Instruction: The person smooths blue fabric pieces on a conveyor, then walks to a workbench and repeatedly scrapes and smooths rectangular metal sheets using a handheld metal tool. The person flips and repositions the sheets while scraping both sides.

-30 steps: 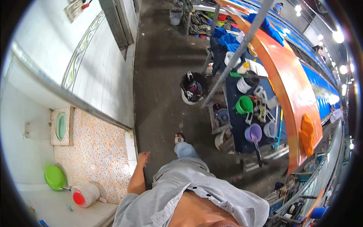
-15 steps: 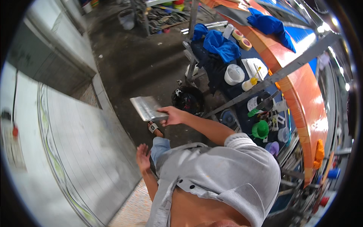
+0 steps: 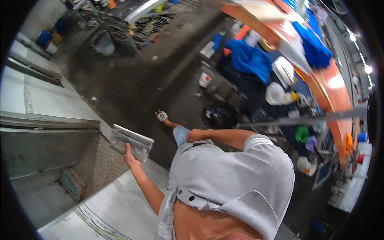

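My left hand (image 3: 133, 157) grips the lower edge of a flat, silvery rectangular piece (image 3: 132, 143). A thin pale strip runs along its upper edge, and its surface looks smeared and shiny. The piece is held out to my left, above the floor edge beside an open doorway. My right hand (image 3: 195, 135) is closed at my waist, close to the blue shorts (image 3: 181, 134). Its fingers are curled in, and whatever may be inside them is hidden.
At right a dark-topped table (image 3: 244, 86) carries blue cloths (image 3: 250, 62), white tubs and a green container (image 3: 301, 134). A black bucket (image 3: 219, 116) stands on the floor near it. A small white tub (image 3: 205, 80) sits beyond. White panels (image 3: 120, 200) line my left.
The silvery piece has passed from my right hand to my left. My right hand has drawn back to my waist and closed. The view has shifted, showing the doorway at left.
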Demonstrator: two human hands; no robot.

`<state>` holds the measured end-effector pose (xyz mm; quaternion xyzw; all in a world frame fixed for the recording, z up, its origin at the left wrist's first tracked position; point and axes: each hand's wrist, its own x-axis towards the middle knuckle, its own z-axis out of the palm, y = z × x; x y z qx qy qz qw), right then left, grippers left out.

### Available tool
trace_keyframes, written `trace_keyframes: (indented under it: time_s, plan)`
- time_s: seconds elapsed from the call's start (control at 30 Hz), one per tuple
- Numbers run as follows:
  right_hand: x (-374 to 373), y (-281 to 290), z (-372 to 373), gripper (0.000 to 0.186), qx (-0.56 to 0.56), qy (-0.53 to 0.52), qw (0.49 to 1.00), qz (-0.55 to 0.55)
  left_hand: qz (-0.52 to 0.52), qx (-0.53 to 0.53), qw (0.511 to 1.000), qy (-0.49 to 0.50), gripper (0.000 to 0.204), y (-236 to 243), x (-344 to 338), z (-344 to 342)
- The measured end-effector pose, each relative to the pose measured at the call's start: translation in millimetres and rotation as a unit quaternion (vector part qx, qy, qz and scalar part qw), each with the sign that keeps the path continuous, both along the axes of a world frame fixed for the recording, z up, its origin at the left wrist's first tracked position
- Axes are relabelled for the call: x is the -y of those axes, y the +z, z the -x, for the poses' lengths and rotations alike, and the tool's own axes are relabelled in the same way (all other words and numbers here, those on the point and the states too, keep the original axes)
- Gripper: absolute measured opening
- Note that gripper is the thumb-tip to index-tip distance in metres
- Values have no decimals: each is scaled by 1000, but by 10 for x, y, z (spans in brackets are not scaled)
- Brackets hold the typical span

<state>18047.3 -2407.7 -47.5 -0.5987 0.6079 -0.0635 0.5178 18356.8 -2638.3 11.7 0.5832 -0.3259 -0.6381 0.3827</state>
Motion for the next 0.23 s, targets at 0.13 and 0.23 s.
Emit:
trace_keyframes:
  time_s: [0.13, 0.23]
  plan:
    - [1366, -151, 376, 36, 32, 146, 983, 105, 100, 526, 834, -131, 72, -335, 991, -266]
    - [2589, -45, 635, 52, -98, 260, 955, 104, 51, 577, 803, -144, 77, -248, 1413, -244]
